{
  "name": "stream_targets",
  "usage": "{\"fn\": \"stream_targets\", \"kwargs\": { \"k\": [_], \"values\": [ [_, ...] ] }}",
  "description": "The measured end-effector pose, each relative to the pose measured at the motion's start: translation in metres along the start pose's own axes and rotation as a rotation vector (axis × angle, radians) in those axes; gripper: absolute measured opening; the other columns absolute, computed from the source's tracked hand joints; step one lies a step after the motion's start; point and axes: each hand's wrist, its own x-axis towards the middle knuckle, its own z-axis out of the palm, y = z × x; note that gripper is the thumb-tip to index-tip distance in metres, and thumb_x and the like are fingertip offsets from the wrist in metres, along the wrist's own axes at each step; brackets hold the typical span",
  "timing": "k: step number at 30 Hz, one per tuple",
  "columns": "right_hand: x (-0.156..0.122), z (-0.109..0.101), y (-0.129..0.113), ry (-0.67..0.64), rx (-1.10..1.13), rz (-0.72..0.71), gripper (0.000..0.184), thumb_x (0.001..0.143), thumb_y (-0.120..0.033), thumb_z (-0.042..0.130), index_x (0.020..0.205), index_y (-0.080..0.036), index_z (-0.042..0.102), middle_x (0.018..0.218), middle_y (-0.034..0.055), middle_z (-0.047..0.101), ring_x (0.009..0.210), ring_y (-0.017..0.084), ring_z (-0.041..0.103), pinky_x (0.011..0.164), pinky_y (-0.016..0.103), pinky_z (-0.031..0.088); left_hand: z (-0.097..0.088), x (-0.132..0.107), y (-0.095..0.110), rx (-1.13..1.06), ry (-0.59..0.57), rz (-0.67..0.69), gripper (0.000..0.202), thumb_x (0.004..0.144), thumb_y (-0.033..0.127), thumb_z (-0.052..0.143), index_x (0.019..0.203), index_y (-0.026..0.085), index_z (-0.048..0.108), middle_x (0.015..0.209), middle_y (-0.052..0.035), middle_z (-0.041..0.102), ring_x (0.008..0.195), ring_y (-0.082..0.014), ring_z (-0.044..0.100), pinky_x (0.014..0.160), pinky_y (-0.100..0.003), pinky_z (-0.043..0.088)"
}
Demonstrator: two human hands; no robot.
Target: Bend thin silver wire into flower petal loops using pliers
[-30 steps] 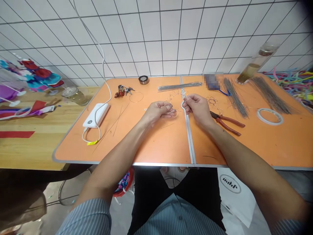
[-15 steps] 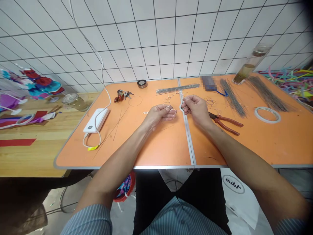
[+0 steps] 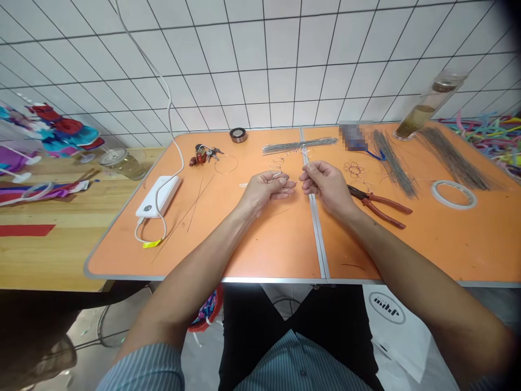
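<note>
Above the orange table [image 3: 260, 250], my left hand [image 3: 266, 190] is closed on a thin, bent wire [image 3: 287, 189] that curls in loops past its fingertips. Close by on the right, my right hand [image 3: 323, 184] pinches with thumb and forefinger at the wire's side; its fingertips hide what lies between them. Beyond the hands lie a bundle of straight wires [image 3: 299, 145] and some curled wire pieces. A flower-shaped wire [image 3: 354, 169] rests right of my right hand, near pliers with red-brown handles [image 3: 386, 209].
Right of the hands are wire bundles [image 3: 394, 165], a white tape ring [image 3: 453, 194] and a tilted glass bottle [image 3: 427, 106]. A white power bank [image 3: 158, 196] with a cable, keys [image 3: 207, 155] and a dark tape roll [image 3: 238, 134] are on the left. A tiled wall stands behind.
My right hand has shifted slightly, its fingers now closer to the left hand's wire. The left hand keeps its hold. The whole view has shifted a little.
</note>
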Motion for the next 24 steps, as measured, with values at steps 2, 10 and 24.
{"fn": "stream_targets", "kwargs": {
  "k": [2,10,24],
  "values": [
    [-0.001,0.002,0.002,-0.022,-0.023,0.002,0.054,0.073,-0.068,0.098,0.090,-0.022,0.074,0.085,0.0016,0.077,0.065,0.011,0.068,0.058,0.022,0.059,0.000,0.000,0.000,-0.006,0.004,0.006,0.024,0.086,0.025,0.091,0.100,0.013,0.076,0.100,-0.0121,0.086,0.084,-0.0210,0.084,0.080,-0.030,0.067],
    [0.001,-0.004,0.005,-0.026,-0.001,0.031,0.048,0.073,-0.062,0.098,0.086,-0.022,0.075,0.078,0.0010,0.076,0.058,0.009,0.064,0.052,0.021,0.054,0.004,-0.002,0.000,0.001,-0.056,-0.001,0.034,0.082,0.029,0.096,0.104,0.013,0.075,0.100,-0.0123,0.087,0.084,-0.0220,0.085,0.076,-0.029,0.066],
    [-0.005,-0.003,-0.003,-0.095,-0.292,-0.026,0.038,0.091,-0.056,0.087,0.084,-0.021,0.074,0.073,0.0025,0.076,0.053,0.011,0.063,0.050,0.024,0.054,-0.009,0.005,0.001,-0.005,-0.054,-0.003,0.035,0.084,0.036,0.097,0.100,0.011,0.079,0.102,-0.0157,0.087,0.084,-0.0236,0.085,0.083,-0.034,0.068]
  ]
}}
